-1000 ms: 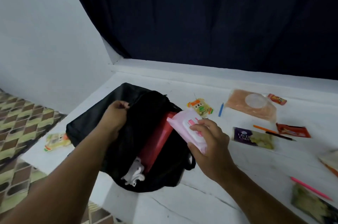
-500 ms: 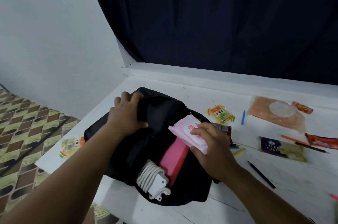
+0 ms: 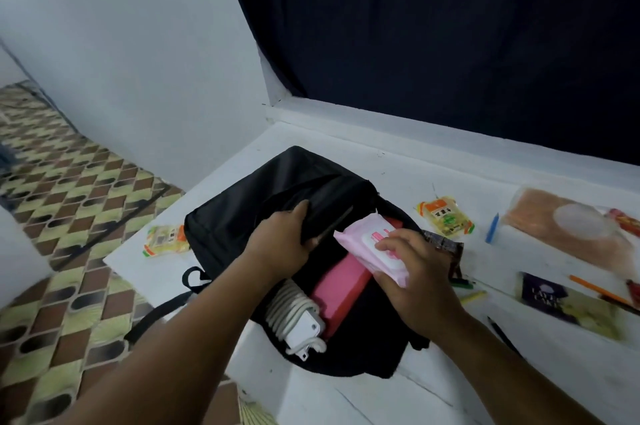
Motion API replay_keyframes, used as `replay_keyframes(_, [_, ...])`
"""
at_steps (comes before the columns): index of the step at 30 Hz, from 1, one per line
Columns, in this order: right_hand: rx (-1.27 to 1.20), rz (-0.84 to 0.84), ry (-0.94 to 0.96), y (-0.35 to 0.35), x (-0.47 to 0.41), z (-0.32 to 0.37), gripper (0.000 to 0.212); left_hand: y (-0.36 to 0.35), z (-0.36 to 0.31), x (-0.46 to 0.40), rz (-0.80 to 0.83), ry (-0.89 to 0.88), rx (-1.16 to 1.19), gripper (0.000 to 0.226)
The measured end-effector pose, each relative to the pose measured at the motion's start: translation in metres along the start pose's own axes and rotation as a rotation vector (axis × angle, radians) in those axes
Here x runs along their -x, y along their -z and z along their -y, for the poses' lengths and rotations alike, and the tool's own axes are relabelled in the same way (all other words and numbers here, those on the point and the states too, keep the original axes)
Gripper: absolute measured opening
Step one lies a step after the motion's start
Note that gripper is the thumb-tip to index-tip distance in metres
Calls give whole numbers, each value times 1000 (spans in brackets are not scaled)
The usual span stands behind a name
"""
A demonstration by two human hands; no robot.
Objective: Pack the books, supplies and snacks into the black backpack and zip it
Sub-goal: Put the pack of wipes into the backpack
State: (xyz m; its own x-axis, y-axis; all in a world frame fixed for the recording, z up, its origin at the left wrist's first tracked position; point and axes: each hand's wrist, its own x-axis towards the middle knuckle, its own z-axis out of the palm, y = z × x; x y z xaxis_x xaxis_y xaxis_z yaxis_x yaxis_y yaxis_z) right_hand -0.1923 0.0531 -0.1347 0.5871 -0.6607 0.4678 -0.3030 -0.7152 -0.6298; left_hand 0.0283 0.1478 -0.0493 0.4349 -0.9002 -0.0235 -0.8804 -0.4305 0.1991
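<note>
Head view: the black backpack (image 3: 242,213) lies open on the white table (image 3: 398,393). Left hand (image 3: 280,244) grips its flap, right hand (image 3: 415,279) holds the pink wipes pack (image 3: 367,244) over the opening, above a pink book (image 3: 341,293) and white charger (image 3: 294,317).

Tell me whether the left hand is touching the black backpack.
Touching. The head view shows the left hand gripping the black backpack by the flap at its opening, fingers curled over the fabric edge.
</note>
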Motion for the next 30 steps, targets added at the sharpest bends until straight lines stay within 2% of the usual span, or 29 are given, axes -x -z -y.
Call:
replay_keyframes(7, [-49,69,79,-4,-11,10,37,41,27,-8,-281,-37,360,59])
replay_keyframes(11, [-41,130,82,-11,-34,24,35,54,31,-18,-360,-61,386,51])
replay_keyframes(17, [52,146,150,-30,-76,46,37,65,32,-23,-354,-64,391,47])
replay_keyframes(24, [140,133,87,-66,-108,39,38,92,44,-16,-273,-50,314,47])
replay_keyframes(28, [237,226,200,-63,-101,43,56,101,51,-15,-219,-34,237,46])
replay_keyframes(30, [280,204,196,-60,-87,44,60,98,52,-16,-228,-21,237,44])
